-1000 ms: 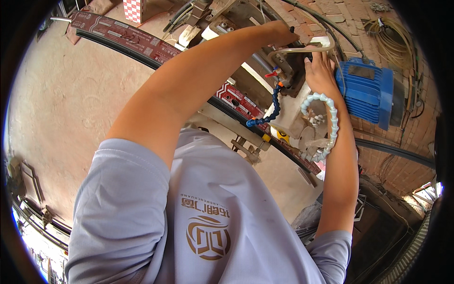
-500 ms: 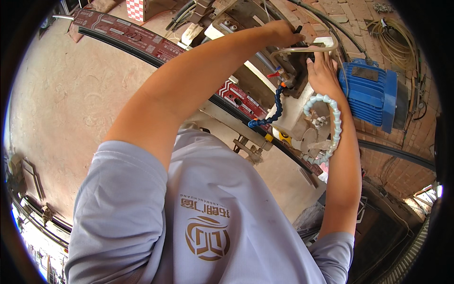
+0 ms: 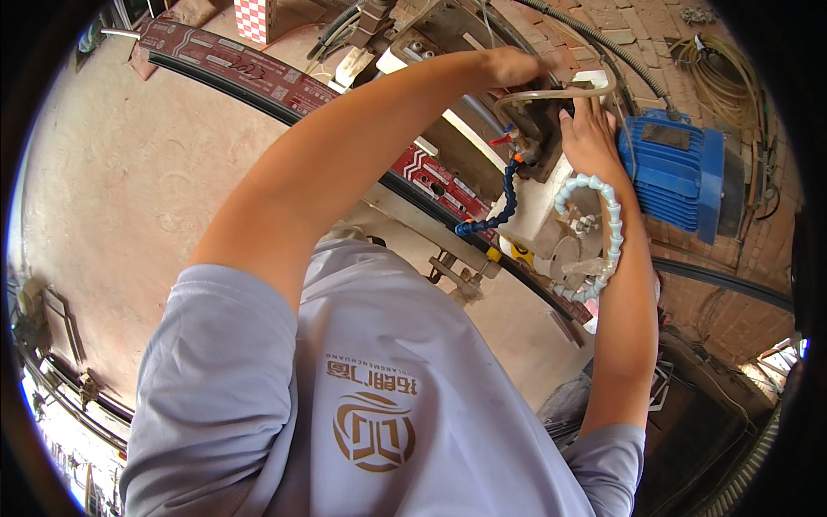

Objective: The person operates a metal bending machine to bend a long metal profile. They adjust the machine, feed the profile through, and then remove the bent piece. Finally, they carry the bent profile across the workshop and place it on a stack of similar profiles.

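Observation:
My left hand (image 3: 515, 69) reaches over the machine's far end. Its fingers are turned away and blurred, so what they hold, if anything, does not show. My right hand (image 3: 590, 140) lies against the machine next to the motor, fingers stretched out and thumb apart. A clear bent hose (image 3: 551, 93) passes over its fingertips. Between my arms, a dark blue segmented coolant hose (image 3: 508, 196) with orange joints hangs from a red-levered valve (image 3: 502, 138). A pale segmented hose (image 3: 614, 226) curls beside my right forearm.
A blue finned motor (image 3: 663, 172) stands right of my right hand. Below my left forearm runs a long bar wrapped in dark red printed film (image 3: 258, 73), with a black edge. Coiled tubing (image 3: 719, 82) lies on the brick floor (image 3: 620, 34). A red-checked box (image 3: 252, 21) stands at the back.
My left hand has turned and shifted slightly; the black handle seen at its fingers before is now hidden. My right hand stays in place.

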Tool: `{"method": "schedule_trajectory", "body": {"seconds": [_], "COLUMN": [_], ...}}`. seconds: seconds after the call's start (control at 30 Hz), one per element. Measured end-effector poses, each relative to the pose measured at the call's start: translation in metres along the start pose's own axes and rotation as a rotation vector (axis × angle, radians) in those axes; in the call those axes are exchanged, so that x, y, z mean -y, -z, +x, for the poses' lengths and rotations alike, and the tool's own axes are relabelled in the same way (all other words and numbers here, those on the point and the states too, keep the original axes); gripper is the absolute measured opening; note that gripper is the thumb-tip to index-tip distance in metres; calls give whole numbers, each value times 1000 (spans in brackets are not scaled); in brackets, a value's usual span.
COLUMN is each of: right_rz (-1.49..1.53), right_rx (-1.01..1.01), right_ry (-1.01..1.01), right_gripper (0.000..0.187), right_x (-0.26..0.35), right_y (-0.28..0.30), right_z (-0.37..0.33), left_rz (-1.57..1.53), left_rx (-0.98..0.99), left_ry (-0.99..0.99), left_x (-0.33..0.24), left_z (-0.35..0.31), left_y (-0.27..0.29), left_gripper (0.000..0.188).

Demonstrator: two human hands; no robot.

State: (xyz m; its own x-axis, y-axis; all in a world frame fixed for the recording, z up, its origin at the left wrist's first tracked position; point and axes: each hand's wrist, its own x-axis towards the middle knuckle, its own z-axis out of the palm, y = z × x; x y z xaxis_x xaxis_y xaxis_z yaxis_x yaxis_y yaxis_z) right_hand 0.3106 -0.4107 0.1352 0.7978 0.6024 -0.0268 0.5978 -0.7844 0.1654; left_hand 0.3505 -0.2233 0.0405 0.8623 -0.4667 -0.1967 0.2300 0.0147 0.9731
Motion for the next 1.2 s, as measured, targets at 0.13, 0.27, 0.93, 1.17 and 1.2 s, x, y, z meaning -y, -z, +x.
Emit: {"method": "schedule_trajectory", "body": {"seconds": [0.13, 0.27, 0.93, 1.17, 1.2], "right_rz": [50, 65, 80, 313, 400], "right_rx": [3, -23, -75, 149, 107], "right_ry": [-6, -29, -131, -177, -215], "right_gripper": [31, 30, 36, 42, 39], "right_x": [0, 2, 3, 21, 23], "right_y": [1, 1, -12, 46, 62], "right_z": [-2, -3, -10, -15, -31], "left_rz": [16, 228, 802, 488, 365], "left_rx": [179, 74, -249, -307, -343], "left_ry": [-476, -560, -665, -416, -319], "left_x": [20, 23, 23, -24, -35], "left_z": [-1, 5, 19, -22, -40], "left_y": [-1, 2, -28, -3, 3], "left_gripper": [40, 48, 27, 39, 49]}}
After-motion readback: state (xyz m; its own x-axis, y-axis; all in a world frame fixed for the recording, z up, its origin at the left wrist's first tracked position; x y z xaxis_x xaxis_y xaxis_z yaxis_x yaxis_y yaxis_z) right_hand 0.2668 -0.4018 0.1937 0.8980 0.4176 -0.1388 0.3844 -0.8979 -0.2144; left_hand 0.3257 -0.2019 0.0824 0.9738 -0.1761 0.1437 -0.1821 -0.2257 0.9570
